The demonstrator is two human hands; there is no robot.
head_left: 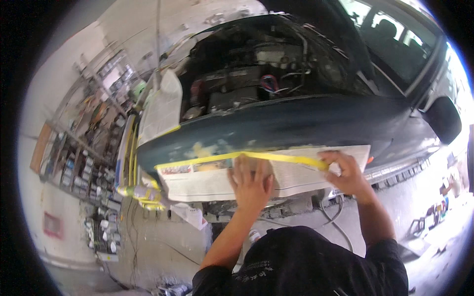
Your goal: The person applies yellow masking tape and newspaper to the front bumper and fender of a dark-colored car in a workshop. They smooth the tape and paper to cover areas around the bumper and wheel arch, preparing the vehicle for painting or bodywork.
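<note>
- The left hand (251,181) is lying flat, palm down, with its fingers (245,165) spread and pointing up and away from the body.
- The left forearm is rising bare from the lower edge, angling up and slightly right to a straight wrist.
- The right hand (345,171) is sitting out to the right of the left hand, well apart from it, at about the same height.
- Its fingers (330,157) are curling inward and leftward, the tips pinching together, knuckles showing toward the camera.
- The right forearm is coming up from the lower right, bare, bending slightly at the wrist.
- Both upper arms are emerging from dark short sleeves.
</note>
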